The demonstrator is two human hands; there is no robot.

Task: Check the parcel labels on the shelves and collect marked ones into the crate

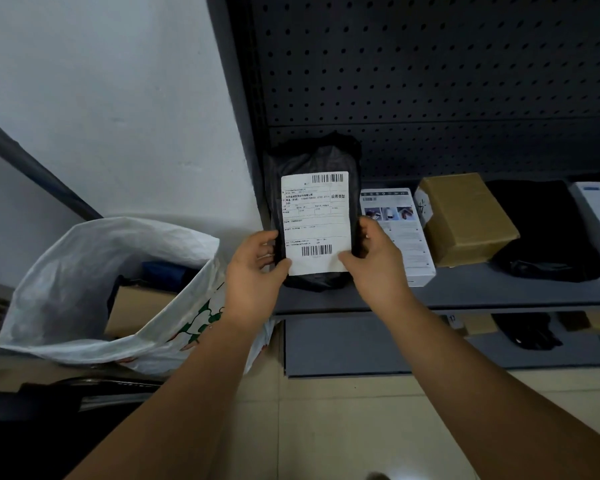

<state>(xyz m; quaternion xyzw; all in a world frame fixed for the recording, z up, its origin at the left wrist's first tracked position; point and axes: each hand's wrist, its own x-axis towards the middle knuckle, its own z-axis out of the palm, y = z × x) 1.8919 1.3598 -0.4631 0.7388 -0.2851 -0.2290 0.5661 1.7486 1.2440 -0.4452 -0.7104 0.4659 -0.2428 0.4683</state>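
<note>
Black poly parcel, label up: left hand and right hand grasp its lower corners. Risk: slick film slipping; small print misread.

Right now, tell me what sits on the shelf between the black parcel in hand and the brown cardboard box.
In the head view, a white printed box lies between the black parcel and the brown cardboard box.

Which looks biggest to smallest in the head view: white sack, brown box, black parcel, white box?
1. white sack
2. black parcel, though it's held nearer the camera
3. brown box and white box look alike
</note>
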